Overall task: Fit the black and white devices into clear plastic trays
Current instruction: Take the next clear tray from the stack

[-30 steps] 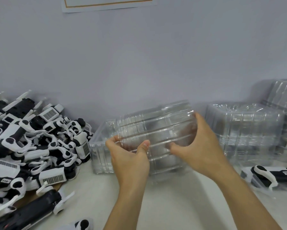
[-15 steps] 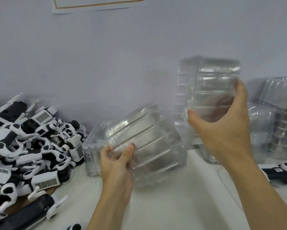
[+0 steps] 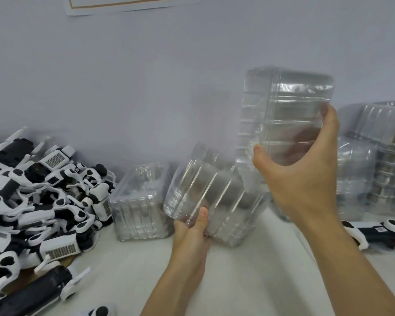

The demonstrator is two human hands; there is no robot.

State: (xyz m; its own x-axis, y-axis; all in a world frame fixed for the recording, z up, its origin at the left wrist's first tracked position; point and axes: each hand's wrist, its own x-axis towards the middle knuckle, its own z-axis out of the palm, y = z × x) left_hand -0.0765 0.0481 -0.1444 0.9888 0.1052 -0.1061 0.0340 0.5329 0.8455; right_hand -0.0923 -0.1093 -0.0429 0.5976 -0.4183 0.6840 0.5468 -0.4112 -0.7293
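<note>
My left hand [image 3: 192, 231] grips the near edge of a tilted stack of clear plastic trays [image 3: 214, 195], which rests low over the white table. My right hand [image 3: 303, 165] holds a second stack of clear trays [image 3: 285, 106] raised upright in the air, thumb on the near face and fingers behind it. A big heap of black and white devices [image 3: 43, 201] fills the left side of the table. One black and white device [image 3: 379, 233] lies at the right edge beside my right forearm.
Another clear tray stack [image 3: 139, 206] stands on the table between the device heap and my left hand. Tall stacks of clear trays [image 3: 379, 167] stand at the far right against the grey wall. The white table [image 3: 249, 281] runs under my arms.
The one bundle of trays held in both hands has come apart into two. My right hand lifted its stack up and to the right; my left hand kept the lower, tilted stack.
</note>
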